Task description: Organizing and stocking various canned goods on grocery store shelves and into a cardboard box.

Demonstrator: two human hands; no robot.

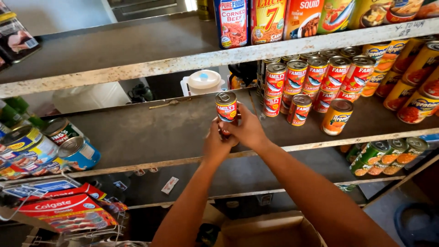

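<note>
A red tin can [226, 106] with a silver pull-tab lid stands on top of a second can that is mostly hidden. My right hand [249, 130] wraps around the stack from the right, and my left hand [216, 142] grips it from below left. Both hands hold the cans just above the bare middle shelf [151, 132]. A group of matching red cans [315, 77], stacked two high, stands to the right at the back of that shelf.
An orange-labelled can [336, 117] and several yellow cans [411, 87] fill the shelf's right side. Blue-labelled cans [77, 153] lie at the left. Tall cans [267, 20] line the top shelf. An open cardboard box [270, 231] sits below; toothpaste boxes [64, 210] are at lower left.
</note>
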